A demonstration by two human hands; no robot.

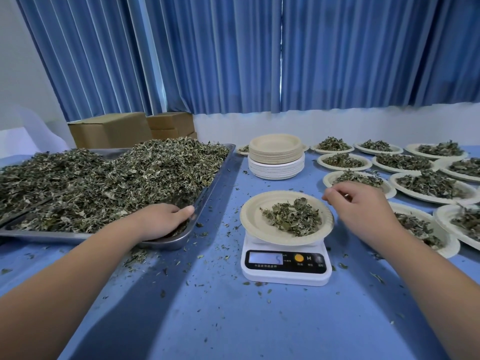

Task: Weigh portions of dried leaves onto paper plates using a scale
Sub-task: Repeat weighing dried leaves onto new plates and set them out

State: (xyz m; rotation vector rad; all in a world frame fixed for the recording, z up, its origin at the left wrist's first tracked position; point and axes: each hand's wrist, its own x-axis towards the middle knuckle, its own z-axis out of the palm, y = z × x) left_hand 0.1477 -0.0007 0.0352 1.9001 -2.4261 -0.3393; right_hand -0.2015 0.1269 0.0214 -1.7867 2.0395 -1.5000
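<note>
Leaves (292, 216), dried and curled, lie in a small loose mound on the paper plate (250, 216) that sits on the white scale (285, 272), near the middle of the desk (207, 320). The display shows a single faint digit, perhaps a five. They look almost weightless and brittle, so I'd judge they are best taken in soft pinches from the top of the mound; a firm squeeze would crumble them and a draught would scatter them. The plate is thin, pale pressed fibre with a raised rim, light enough to tip, and wants lifting level by opposite edges. The right hand (363, 201) hovers just past the plate's far right rim, fingers loosely curled with the tips drawn close; whether they pinch a scrap I cannot tell. The left hand (161, 220) is sunk into the near corner of the steel tray (207, 188), thumb showing, fingers buried in the big heap (104, 183), so its grip is hidden. Behind the scale stands a stack of empty plates (276, 157), and to the right lie many filled plates (431, 185). Crumbs speckle the blue desk, and pleated curtains (259, 61) hang behind cardboard boxes (109, 131).
</note>
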